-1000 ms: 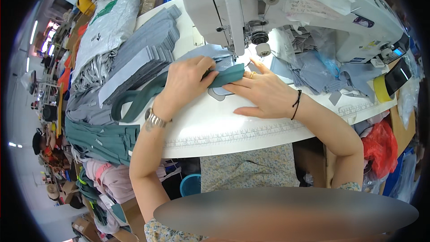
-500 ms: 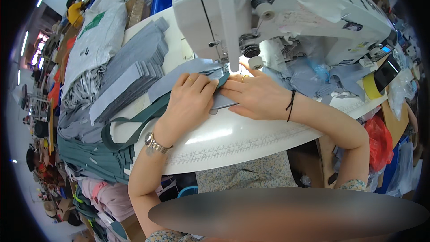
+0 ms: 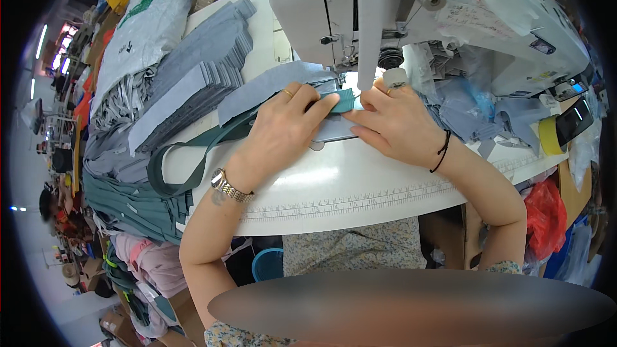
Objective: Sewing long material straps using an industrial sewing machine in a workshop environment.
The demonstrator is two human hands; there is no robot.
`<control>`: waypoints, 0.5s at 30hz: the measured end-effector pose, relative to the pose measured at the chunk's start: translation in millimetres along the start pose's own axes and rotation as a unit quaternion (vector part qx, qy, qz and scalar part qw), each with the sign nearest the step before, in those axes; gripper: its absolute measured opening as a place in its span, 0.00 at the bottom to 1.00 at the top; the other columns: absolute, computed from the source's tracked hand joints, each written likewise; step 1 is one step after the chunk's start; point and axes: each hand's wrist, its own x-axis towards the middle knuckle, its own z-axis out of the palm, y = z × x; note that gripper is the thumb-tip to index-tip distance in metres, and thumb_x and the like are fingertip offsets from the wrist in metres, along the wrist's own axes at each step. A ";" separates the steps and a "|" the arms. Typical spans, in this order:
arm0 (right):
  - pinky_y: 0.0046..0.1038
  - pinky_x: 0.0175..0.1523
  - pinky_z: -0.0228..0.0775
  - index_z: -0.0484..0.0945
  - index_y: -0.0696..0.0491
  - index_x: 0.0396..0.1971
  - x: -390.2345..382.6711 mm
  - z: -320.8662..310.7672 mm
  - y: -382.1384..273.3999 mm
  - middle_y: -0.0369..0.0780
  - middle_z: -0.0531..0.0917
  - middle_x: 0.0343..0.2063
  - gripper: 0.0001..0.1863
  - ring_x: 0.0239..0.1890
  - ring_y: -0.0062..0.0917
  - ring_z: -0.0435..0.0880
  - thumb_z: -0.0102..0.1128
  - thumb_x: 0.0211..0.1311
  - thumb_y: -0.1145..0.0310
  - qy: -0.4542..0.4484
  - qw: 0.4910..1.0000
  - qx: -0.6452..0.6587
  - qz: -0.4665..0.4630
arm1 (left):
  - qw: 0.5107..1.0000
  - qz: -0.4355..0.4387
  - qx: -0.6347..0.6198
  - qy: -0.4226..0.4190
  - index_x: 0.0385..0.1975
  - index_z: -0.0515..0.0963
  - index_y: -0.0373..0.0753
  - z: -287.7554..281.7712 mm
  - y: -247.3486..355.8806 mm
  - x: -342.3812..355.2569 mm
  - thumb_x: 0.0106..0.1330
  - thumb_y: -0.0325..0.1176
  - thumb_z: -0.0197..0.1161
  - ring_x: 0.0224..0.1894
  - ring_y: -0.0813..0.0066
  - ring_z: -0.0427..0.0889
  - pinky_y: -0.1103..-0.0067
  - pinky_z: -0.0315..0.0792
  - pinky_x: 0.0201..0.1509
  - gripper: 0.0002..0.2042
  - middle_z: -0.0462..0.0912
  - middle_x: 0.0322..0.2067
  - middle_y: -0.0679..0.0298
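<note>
left hand (image 3: 281,125) pinching green strip (image 3: 345,102) | right hand (image 3: 402,123) grip unclear | sewing machine (image 3: 301,19) crowding ahead | grey stack (image 3: 200,67) leftward

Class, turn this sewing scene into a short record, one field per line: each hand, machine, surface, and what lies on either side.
Left hand: left hand holding a green strip, thumb on top
Right hand: right hand at the strip's end; contact unclear
Machine: white sewing machine, beyond the hands
Surface: white table with printed ruler scale
Left side: stacked grey fabric pieces; green bundle
Right side: yellow roll
</note>
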 end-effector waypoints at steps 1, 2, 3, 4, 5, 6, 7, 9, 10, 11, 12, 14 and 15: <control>0.46 0.64 0.61 0.84 0.46 0.39 -0.6 0.1 0.9 0.33 0.76 0.34 0.11 0.44 0.27 0.80 0.67 0.56 0.63 -0.002 1.000 0.003 -0.001 | 1.000 0.005 0.014 -0.016 0.43 0.81 0.35 -3.1 1.4 1.0 0.52 0.19 0.64 0.41 0.59 0.81 0.69 0.79 0.41 0.17 0.80 0.39 0.60; 0.46 0.65 0.61 0.84 0.45 0.40 -1.4 -0.1 2.0 0.33 0.75 0.34 0.11 0.43 0.26 0.81 0.67 0.56 0.63 0.009 1.000 -0.001 -0.007 | 0.999 0.010 0.028 -0.032 0.44 0.81 0.35 -4.3 2.1 1.0 0.51 0.18 0.64 0.41 0.59 0.81 0.69 0.79 0.41 0.18 0.80 0.40 0.60; 0.47 0.65 0.60 0.84 0.45 0.40 -1.4 -0.5 2.0 0.33 0.75 0.33 0.11 0.41 0.26 0.81 0.67 0.56 0.64 0.022 1.000 -0.005 -0.014 | 0.999 0.007 0.027 -0.033 0.44 0.81 0.35 -4.2 1.5 -0.1 0.51 0.18 0.64 0.41 0.59 0.81 0.69 0.79 0.41 0.18 0.80 0.40 0.60; 0.47 0.65 0.60 0.84 0.45 0.40 -0.9 -1.8 1.7 0.33 0.75 0.33 0.11 0.41 0.26 0.81 0.67 0.56 0.64 0.021 1.000 -0.002 -0.015 | 0.999 0.030 0.031 0.000 0.45 0.81 0.35 -3.7 0.2 -0.4 0.51 0.18 0.64 0.41 0.59 0.81 0.69 0.79 0.41 0.18 0.81 0.40 0.59; 0.47 0.66 0.60 0.84 0.45 0.41 -0.2 -3.5 1.3 0.33 0.75 0.33 0.11 0.40 0.26 0.81 0.68 0.56 0.65 0.025 0.999 -0.021 -0.022 | 0.997 0.054 0.035 0.033 0.45 0.81 0.35 -3.2 -0.5 -0.6 0.51 0.18 0.64 0.40 0.59 0.81 0.68 0.79 0.41 0.19 0.81 0.40 0.59; 0.47 0.66 0.60 0.83 0.44 0.41 0.2 -2.7 0.2 0.33 0.75 0.33 0.12 0.40 0.27 0.81 0.68 0.56 0.65 0.031 0.998 -0.040 -0.025 | 0.997 0.054 0.034 0.031 0.45 0.81 0.35 -2.2 -2.0 -1.9 0.51 0.18 0.64 0.40 0.59 0.81 0.68 0.79 0.41 0.19 0.81 0.40 0.59; 0.47 0.66 0.60 0.83 0.44 0.41 0.6 -1.0 -0.4 0.33 0.75 0.33 0.12 0.40 0.27 0.81 0.68 0.56 0.65 0.031 0.999 -0.038 -0.023 | 0.998 0.040 0.024 0.035 0.45 0.81 0.36 -1.2 -3.3 -3.3 0.51 0.17 0.64 0.40 0.58 0.81 0.68 0.79 0.41 0.19 0.82 0.39 0.59; 0.48 0.67 0.59 0.83 0.43 0.44 1.2 0.6 0.2 0.33 0.76 0.32 0.13 0.39 0.27 0.82 0.66 0.57 0.65 0.039 0.996 -0.067 -0.040 | 0.999 0.026 0.014 0.039 0.46 0.81 0.36 0.6 -2.4 -3.6 0.51 0.17 0.64 0.40 0.58 0.81 0.68 0.79 0.42 0.19 0.82 0.39 0.59; 0.48 0.67 0.59 0.83 0.43 0.44 0.9 2.6 1.0 0.33 0.76 0.32 0.13 0.39 0.27 0.82 0.66 0.57 0.65 0.037 0.996 -0.067 -0.039 | 1.000 0.002 0.007 0.030 0.45 0.81 0.36 2.0 0.2 -1.9 0.51 0.17 0.64 0.40 0.58 0.81 0.68 0.79 0.41 0.19 0.82 0.38 0.58; 0.48 0.67 0.59 0.83 0.43 0.45 0.7 6.3 1.6 0.33 0.76 0.33 0.14 0.39 0.28 0.83 0.65 0.58 0.65 0.031 0.995 -0.085 -0.046 | 1.000 -0.022 0.001 0.022 0.45 0.81 0.35 3.0 1.8 -1.0 0.51 0.17 0.63 0.39 0.59 0.82 0.68 0.79 0.41 0.19 0.82 0.38 0.58; 0.49 0.66 0.60 0.83 0.43 0.46 1.8 8.1 1.8 0.34 0.76 0.33 0.14 0.40 0.28 0.83 0.64 0.59 0.65 0.026 0.993 -0.101 -0.056 | 0.999 -0.024 0.002 0.022 0.45 0.81 0.35 2.4 2.9 -1.2 0.51 0.17 0.63 0.39 0.59 0.82 0.68 0.79 0.41 0.19 0.82 0.38 0.58; 0.37 0.50 0.63 0.84 0.42 0.47 6.1 8.1 0.5 0.32 0.74 0.31 0.15 0.39 0.25 0.80 0.65 0.59 0.65 0.035 0.993 -0.100 -0.058 | 0.999 -0.036 0.010 0.021 0.45 0.81 0.35 1.2 4.8 -1.4 0.51 0.16 0.63 0.39 0.59 0.82 0.69 0.79 0.41 0.19 0.82 0.38 0.59; 0.25 0.33 0.67 0.84 0.42 0.48 7.1 8.2 -0.1 0.31 0.72 0.30 0.16 0.37 0.23 0.77 0.66 0.58 0.65 0.043 0.992 -0.100 -0.058 | 0.999 -0.036 0.009 0.021 0.45 0.81 0.35 0.7 5.1 -1.9 0.51 0.16 0.63 0.39 0.59 0.82 0.69 0.79 0.41 0.19 0.82 0.38 0.59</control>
